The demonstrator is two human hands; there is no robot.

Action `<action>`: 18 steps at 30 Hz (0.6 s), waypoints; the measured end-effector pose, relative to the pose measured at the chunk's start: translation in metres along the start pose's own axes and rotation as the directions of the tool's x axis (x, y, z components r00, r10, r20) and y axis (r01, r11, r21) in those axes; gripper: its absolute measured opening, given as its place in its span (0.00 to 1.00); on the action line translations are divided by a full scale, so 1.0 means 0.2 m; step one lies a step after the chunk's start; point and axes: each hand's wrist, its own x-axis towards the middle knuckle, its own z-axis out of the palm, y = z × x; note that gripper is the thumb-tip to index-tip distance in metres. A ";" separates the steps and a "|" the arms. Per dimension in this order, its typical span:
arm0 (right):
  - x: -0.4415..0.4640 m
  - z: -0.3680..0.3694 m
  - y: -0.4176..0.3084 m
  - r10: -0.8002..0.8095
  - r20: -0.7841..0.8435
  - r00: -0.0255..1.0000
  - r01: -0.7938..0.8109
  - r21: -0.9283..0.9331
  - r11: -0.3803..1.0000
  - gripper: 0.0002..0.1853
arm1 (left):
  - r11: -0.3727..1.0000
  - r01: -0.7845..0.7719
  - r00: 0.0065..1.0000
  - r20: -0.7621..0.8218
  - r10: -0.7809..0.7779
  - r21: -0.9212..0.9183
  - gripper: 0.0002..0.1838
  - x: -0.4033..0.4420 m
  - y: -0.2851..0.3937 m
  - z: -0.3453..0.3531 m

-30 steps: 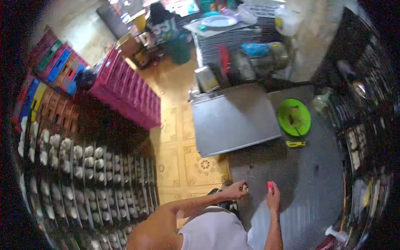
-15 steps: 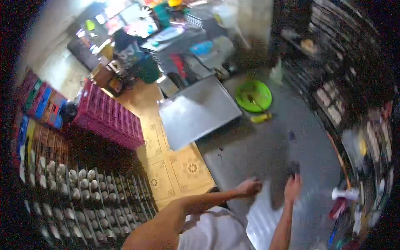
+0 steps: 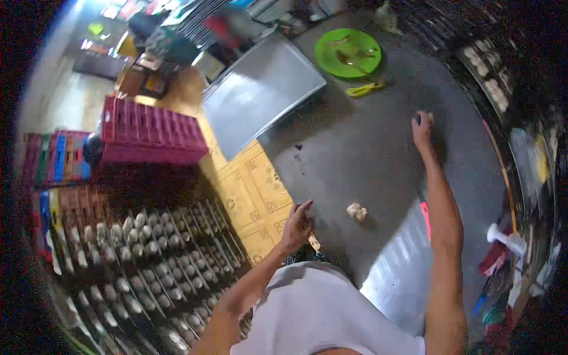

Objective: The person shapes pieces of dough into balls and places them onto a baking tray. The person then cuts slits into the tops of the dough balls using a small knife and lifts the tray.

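My left hand [image 3: 297,226] is beside the left edge of the dark table [image 3: 337,148], its fingers apart and nothing in them. My right hand [image 3: 423,125] reaches over the table, closed on a small dark object. Between my arms a pale, lumpy piece like dough [image 3: 357,211] lies on the tabletop. A pink strip [image 3: 425,219] shows beside my right forearm, partly hidden. Farther away are a green plate [image 3: 331,58] with utensils in it and a yellow-handled tool [image 3: 365,89].
A metal tray [image 3: 260,94] lies at the table's far left corner. Purple crates [image 3: 154,127] stand on the left. Below them, racks [image 3: 154,260] hold rows of pale round pieces. Another rack [image 3: 488,74] and a white-handled brush [image 3: 507,239] are at the right.
My right hand has moved forward, away from the pink strip it held earlier. My left hand has shifted left and opened; the pale lump is now on the table. The view has turned.
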 end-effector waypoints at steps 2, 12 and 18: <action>-0.08 0.03 -0.17 -0.074 0.070 0.995 0.066 0.115 0.991 0.16 | 0.997 0.066 0.995 -0.079 -0.068 -0.032 0.24 -0.08 -0.14 0.00; -0.93 0.18 -1.53 -0.424 0.313 0.850 0.421 0.080 0.903 0.21 | 0.902 0.416 0.909 0.088 -0.408 -0.116 0.19 -0.30 -0.68 -0.17; -0.63 0.36 -1.77 -0.366 0.409 0.836 0.420 -0.050 0.906 0.37 | 0.890 0.442 0.895 -0.021 -0.447 -0.109 0.20 -0.44 -0.71 -0.36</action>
